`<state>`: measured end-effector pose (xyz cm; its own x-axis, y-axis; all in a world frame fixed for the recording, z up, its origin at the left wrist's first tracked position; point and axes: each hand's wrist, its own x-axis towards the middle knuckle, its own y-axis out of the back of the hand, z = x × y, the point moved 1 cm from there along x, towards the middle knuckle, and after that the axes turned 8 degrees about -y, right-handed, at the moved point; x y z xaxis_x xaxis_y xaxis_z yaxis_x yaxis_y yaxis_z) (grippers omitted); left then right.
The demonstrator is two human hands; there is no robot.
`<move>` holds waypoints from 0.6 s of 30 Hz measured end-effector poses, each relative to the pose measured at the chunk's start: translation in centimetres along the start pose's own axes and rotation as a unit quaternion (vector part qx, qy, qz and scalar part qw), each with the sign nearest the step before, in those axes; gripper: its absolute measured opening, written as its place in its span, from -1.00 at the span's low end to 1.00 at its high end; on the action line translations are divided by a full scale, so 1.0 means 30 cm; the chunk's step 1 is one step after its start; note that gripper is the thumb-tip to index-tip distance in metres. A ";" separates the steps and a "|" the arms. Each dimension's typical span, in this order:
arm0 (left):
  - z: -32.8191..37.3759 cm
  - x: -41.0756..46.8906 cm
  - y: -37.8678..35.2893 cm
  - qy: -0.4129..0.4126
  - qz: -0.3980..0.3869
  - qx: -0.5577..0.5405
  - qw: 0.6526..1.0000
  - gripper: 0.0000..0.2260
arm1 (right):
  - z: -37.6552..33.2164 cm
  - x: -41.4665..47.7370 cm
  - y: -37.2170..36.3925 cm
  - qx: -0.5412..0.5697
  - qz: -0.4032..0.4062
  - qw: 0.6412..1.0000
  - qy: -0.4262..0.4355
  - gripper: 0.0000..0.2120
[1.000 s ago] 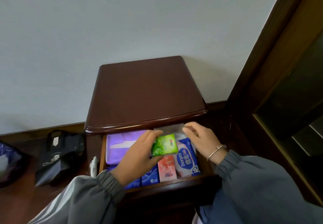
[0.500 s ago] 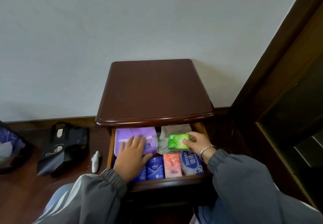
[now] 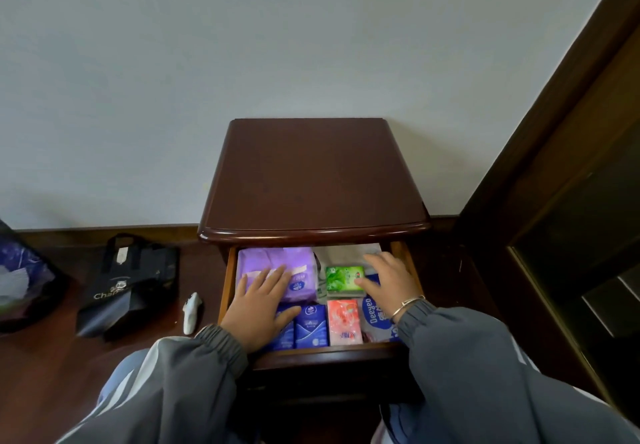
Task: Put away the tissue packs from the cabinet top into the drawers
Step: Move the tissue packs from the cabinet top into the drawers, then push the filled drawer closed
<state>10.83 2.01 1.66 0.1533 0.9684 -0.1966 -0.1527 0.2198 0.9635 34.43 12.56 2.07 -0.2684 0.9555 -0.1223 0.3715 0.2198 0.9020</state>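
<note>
**Left hand (image 3: 258,308) and right hand (image 3: 389,281) lay spread in the open drawer (image 3: 223,291)**

Seen from the head camera, the left hand lay flat with straight, parted fingers, holding nothing. It rested on the soft purple plastic tissue pack (image 3: 277,263) at the drawer's back left and on one of the dark blue pocket packs (image 3: 311,326) in front. The right hand was also relaxed and unclenched. Its fingers reached over a grey-white pack (image 3: 346,255) and its thumb touched the right edge of the small green tissue pack (image 3: 344,277). The green pack lay flat in the drawer's back right part. A pink pocket pack (image 3: 344,322) and a white-and-blue Deeyeo pack (image 3: 375,314) sat along the front. Above, the dark brown wooden cabinet top (image 3: 311,180) showed bare wood. A black tote bag (image 3: 128,281) stood on the floor to the left.
</note>
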 end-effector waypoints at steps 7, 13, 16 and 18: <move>0.062 -0.237 0.051 -0.169 0.041 0.103 0.979 -0.14 | 0.043 -0.251 0.072 -0.117 -0.110 0.955 0.248 -0.11; 0.032 -0.265 0.002 -0.128 0.072 0.195 0.970 -0.02 | 0.051 -0.307 0.046 -0.272 -0.046 0.929 0.245 -0.03; 0.015 -0.254 -0.001 -0.102 0.116 0.204 0.967 0.03 | 0.045 -0.289 0.054 -0.283 0.055 0.929 0.231 0.12; 0.006 -0.219 0.006 -0.083 0.157 0.205 0.963 0.07 | 0.032 -0.254 0.055 -0.283 0.097 0.929 0.216 0.20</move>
<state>9.98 -4.34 3.16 0.3218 0.9399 0.1139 0.1760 -0.1776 0.9682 37.96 5.83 4.10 -0.6229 0.7710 0.1321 -0.0448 -0.2037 0.9780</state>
